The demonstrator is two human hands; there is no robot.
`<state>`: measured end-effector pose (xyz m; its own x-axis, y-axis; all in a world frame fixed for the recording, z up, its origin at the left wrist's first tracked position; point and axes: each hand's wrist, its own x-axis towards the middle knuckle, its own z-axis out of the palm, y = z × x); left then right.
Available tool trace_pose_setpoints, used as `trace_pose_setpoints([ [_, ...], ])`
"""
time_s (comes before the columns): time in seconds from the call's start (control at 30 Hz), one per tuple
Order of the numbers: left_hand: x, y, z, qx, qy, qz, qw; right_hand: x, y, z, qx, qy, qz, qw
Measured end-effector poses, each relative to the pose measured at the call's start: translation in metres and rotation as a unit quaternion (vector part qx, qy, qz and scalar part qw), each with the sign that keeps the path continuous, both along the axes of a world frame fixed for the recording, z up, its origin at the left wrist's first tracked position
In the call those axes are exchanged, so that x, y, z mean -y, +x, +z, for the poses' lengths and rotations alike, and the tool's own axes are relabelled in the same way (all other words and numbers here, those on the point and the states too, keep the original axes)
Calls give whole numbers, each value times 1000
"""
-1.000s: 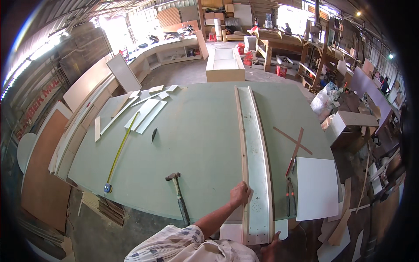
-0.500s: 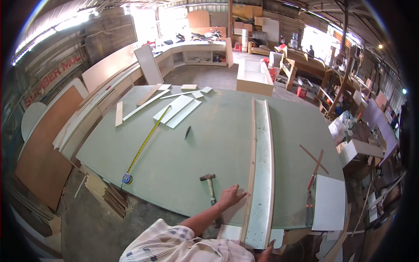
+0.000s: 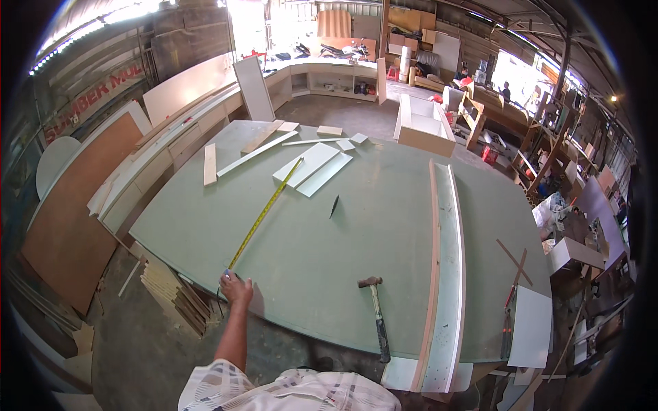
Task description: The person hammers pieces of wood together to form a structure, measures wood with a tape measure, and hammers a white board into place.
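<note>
The left hand (image 3: 236,288) rests with fingers curled on the case end of the yellow tape measure (image 3: 264,214), at the near edge of the green board (image 3: 329,253). The tape lies extended diagonally toward the white offcuts (image 3: 314,169). Judged step: taking hold of the tape; a firm grip comes next. The right hand is out of view.
</note>
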<state>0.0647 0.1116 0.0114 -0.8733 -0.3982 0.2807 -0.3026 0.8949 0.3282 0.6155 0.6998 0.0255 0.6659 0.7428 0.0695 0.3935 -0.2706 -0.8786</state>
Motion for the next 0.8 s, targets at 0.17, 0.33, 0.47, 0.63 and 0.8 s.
trace_pose_setpoints([
  [0.17,-23,-32,-12,99,-27,20,995,-98,40,-49,52,106,133,984],
  [0.33,16,-34,6,187,11,79,979,-56,-113,8,48,183,349,918],
  [0.47,12,-49,-7,188,10,61,980,-1,-194,39,-12,201,450,870],
  [0.63,23,-53,5,162,119,-55,978,68,-260,36,-40,154,550,820],
  [0.8,17,-28,56,224,645,-128,719,116,-319,39,-7,72,652,755],
])
